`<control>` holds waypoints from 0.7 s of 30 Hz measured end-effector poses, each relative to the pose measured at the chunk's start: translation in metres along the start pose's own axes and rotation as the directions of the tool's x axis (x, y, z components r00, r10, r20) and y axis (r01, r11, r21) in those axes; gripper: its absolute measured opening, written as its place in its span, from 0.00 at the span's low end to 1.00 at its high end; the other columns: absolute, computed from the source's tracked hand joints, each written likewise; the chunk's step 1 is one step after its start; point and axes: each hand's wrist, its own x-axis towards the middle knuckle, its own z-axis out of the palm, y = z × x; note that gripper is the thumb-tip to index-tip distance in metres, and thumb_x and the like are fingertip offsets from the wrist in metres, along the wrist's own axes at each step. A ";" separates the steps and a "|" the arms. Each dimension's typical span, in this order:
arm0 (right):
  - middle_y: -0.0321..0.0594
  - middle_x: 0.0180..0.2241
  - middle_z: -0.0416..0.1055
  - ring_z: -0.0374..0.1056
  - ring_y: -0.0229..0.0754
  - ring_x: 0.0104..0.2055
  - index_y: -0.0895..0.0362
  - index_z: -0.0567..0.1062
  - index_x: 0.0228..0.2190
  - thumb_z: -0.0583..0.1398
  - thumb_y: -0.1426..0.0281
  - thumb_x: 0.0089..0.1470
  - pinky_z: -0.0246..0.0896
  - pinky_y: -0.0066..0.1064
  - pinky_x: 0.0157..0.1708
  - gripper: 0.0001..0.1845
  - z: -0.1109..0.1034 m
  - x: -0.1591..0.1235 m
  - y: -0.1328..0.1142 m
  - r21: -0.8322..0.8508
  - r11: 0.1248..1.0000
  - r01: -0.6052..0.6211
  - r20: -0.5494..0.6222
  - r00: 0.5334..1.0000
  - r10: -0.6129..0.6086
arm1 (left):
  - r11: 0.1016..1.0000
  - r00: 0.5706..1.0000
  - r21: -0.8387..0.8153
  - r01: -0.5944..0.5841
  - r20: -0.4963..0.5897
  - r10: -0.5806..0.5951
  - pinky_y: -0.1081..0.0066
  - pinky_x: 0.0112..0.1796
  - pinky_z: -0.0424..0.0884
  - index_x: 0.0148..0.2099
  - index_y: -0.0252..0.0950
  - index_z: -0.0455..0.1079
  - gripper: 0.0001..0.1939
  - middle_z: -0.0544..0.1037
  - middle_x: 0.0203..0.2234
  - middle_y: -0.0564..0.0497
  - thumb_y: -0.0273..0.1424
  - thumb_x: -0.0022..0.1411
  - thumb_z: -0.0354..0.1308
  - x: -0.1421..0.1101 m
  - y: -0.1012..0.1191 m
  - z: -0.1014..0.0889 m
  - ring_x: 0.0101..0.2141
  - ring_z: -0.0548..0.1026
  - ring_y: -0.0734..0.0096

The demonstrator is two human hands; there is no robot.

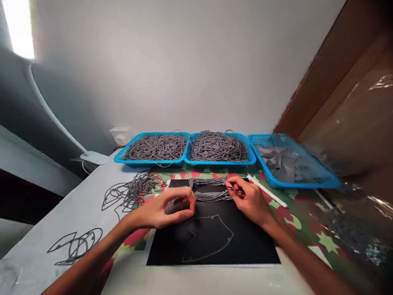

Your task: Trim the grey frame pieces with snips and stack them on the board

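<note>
My left hand is curled shut around a small bundle of grey cord pieces at the left edge of a black mat. My right hand pinches a thin tool or cord end next to two rows of grey cords laid across the top of the mat. A fan-shaped outline of thin cord lies in the middle of the mat, below both hands.
Three blue trays stand at the back: two heaped with grey cords, a third with grey fabric pieces. Loose cords and bent shapes lie left. A white strip and a patterned cloth lie right.
</note>
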 end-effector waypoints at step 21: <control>0.28 0.28 0.64 0.62 0.37 0.30 0.51 0.76 0.37 0.63 0.62 0.75 0.49 0.31 0.32 0.11 -0.023 -0.008 -0.025 -0.002 1.000 0.024 0.577 0.817 -0.018 | 0.959 0.901 0.056 0.277 0.333 -0.279 0.70 0.33 0.64 0.39 0.39 0.77 0.08 0.73 0.32 0.55 0.36 0.69 0.70 -0.016 -0.011 -0.004 0.34 0.71 0.68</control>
